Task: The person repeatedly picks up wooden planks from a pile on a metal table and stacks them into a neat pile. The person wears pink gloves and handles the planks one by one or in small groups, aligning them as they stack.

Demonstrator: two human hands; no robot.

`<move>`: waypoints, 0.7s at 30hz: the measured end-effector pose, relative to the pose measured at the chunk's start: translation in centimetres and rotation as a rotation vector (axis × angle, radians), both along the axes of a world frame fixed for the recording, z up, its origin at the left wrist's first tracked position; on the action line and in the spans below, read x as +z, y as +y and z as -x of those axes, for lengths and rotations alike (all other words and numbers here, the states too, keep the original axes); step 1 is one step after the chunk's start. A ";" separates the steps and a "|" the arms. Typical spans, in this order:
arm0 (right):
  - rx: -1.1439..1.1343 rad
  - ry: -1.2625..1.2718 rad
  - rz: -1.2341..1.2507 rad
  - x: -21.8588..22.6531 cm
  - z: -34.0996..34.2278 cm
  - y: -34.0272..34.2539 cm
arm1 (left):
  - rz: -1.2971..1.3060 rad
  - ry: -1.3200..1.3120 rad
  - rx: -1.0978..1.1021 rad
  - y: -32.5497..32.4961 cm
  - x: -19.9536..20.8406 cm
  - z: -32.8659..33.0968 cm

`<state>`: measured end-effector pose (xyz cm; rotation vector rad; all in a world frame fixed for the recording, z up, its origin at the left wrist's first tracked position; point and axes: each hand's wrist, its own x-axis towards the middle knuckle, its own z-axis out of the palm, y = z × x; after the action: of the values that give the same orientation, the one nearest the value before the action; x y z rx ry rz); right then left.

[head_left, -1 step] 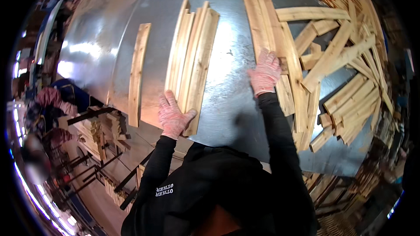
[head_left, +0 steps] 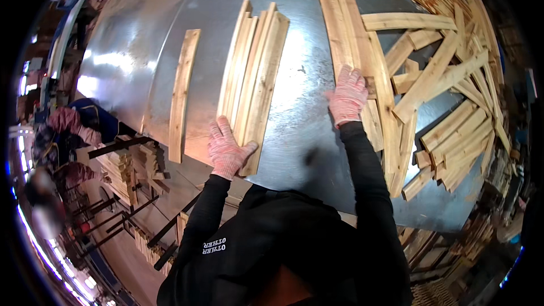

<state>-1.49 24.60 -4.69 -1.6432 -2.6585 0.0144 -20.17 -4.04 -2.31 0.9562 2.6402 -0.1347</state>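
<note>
Several wooden strips (head_left: 252, 79) lie against the left hand's (head_left: 228, 150) fingers (head_left: 225, 126).

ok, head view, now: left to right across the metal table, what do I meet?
Single board → bundle of boards, left hand at its near end → long boards, right hand at their near end → jumbled pile of boards.

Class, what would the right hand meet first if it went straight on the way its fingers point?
The long boards, which the right hand seems already to touch; depth leaves unclear whether it would slide over or push them.
</note>
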 end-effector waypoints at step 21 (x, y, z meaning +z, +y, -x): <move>-0.223 0.113 0.283 2.5 -3.6 7.3 | -0.304 0.152 -0.199 2.0 1.5 -4.6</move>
<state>2.10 31.91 -2.21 -1.9433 -2.4656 0.4850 -15.56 -2.04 -0.81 1.3571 2.7486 0.1593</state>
